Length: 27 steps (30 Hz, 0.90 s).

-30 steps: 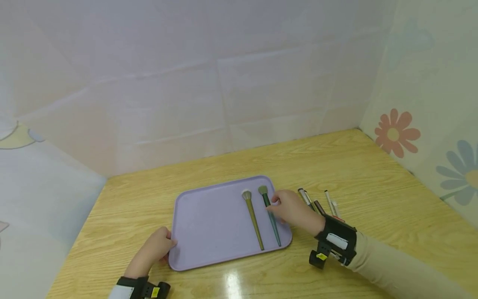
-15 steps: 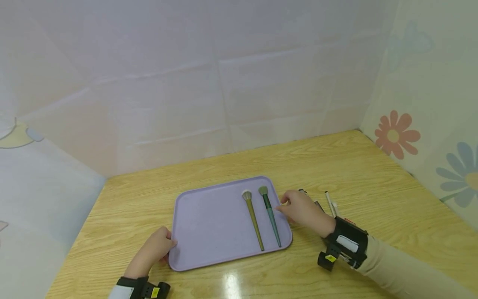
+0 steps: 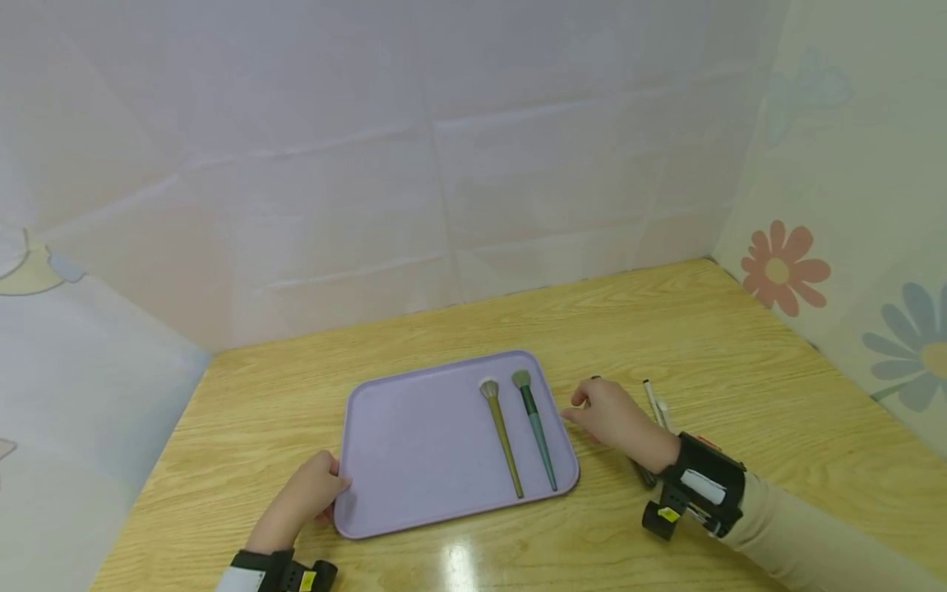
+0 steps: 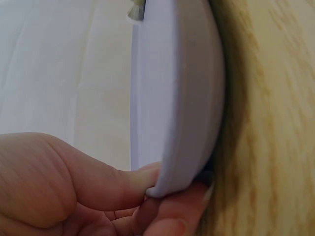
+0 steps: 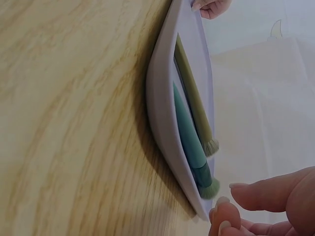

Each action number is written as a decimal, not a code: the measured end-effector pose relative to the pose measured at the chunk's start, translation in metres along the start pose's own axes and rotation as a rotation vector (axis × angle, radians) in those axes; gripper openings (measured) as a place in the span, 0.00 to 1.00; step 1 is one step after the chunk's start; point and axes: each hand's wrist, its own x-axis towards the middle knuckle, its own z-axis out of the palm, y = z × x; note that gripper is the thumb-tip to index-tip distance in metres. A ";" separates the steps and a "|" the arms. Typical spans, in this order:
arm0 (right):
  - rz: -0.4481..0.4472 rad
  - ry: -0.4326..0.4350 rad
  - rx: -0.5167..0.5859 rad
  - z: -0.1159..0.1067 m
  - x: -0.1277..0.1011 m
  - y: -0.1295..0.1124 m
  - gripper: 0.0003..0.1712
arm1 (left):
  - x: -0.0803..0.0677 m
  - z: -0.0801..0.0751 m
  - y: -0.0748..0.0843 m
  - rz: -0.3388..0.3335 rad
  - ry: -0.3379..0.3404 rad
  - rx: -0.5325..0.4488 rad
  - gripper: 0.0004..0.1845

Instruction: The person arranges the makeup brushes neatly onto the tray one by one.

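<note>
The lilac tray (image 3: pixel 414 444) lies near the middle of the table (image 3: pixel 740 345), a little toward the near edge, with bare wood open behind it up to the far edge and a wide strip free toward the left edge. The left hand (image 3: pixel 303 493) grips the tray's near left corner: in the left wrist view the thumb lies on the rim and the fingers curl under it.

The right hand (image 3: pixel 610 415) rests on the table just beside the tray's right edge, apart from it, fingers loosely curled and holding nothing. A few pens (image 3: pixel 654 403) lie on the wood just past that hand, toward the right edge; some are hidden by the hand and wrist.

In the tray, along its right side, lie two makeup brushes, side by side and nearly parallel, bristles toward the far edge: an olive brush (image 3: pixel 503 436) on the left and a teal brush (image 3: pixel 536 432) on the right, close but apart. The rest of the tray's floor is bare.

The tray is smooth matte plastic, rectangular with rounded corners and a low upturned rim. The table is glossy light wood with a strong grain. The brushes have slim tapering handles and short fluffy heads.
</note>
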 end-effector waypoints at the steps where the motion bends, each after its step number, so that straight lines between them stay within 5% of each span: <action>1: 0.001 0.001 -0.002 -0.001 0.000 0.001 0.13 | 0.000 0.000 0.000 -0.002 0.001 -0.002 0.07; 27: 0.038 0.041 -0.064 -0.009 -0.009 0.026 0.10 | 0.001 0.001 -0.003 0.005 0.006 -0.009 0.06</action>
